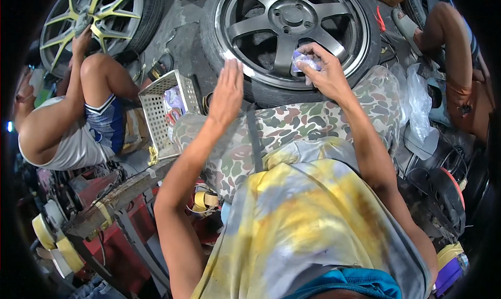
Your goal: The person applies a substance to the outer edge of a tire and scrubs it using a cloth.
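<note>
A grey alloy wheel rim (285,52) with broad flat spokes lies in front of me, a black tyre (270,97) mounted around it. My right hand (327,72) pinches a folded purple sheet (299,60) that looks like sandpaper, dusted white, over the near right part of the rim. Flat and palm down, my left hand (227,92) is at the near left edge of the wheel, its fingers stretched out and holding nothing. Whether its fingertips press on the rim or the tyre cannot be told. Camouflage trousers (297,121) cover my legs, close to the tyre.
To the left, a white plastic basket (156,119) holds red-handled scissors (172,117) and purple scraps. Beyond it, another person (74,119) handles a yellow-and-grey wheel (92,15). A second person (462,64) sits at right, near clear plastic bags (419,103). A worn wooden beam (117,199) stands lower left.
</note>
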The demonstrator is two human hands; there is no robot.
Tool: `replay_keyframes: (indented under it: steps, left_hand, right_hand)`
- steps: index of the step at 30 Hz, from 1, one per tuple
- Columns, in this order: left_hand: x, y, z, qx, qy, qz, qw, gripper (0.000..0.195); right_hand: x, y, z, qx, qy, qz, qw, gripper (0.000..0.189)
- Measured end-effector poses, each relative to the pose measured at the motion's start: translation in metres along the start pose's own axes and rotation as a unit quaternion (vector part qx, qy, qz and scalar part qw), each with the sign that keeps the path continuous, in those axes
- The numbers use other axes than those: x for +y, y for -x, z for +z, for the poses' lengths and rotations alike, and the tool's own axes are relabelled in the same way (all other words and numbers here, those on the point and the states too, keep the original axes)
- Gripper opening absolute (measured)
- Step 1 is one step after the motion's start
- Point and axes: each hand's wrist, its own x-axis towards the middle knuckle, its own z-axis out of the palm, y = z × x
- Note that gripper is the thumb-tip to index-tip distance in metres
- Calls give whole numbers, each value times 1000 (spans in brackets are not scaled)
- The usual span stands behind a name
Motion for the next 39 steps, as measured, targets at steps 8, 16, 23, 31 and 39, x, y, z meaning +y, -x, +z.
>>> replay_keyframes:
  steps: [8,16,23,31,39]
  left_hand:
    - [12,5,-2,-12,10,-19,1000,65]
    - [7,-3,-4,-6,-10,-78,997,65]
    - [82,15,-67,-32,384,-22,922,49]
    - [54,-10,-65,-25,752,-296,588,25]
    - [45,-4,-59,-55,780,-304,545,16]
  right_hand:
    - [-6,-1,2,-9,-55,25,998,24]
    - [6,-1,12,-38,-5,-17,999,18]
    - [18,-1,16,-41,-34,-36,998,17]
    - [-11,12,26,-213,-136,131,959,20]
    - [2,12,28,-169,-7,-68,983,18]
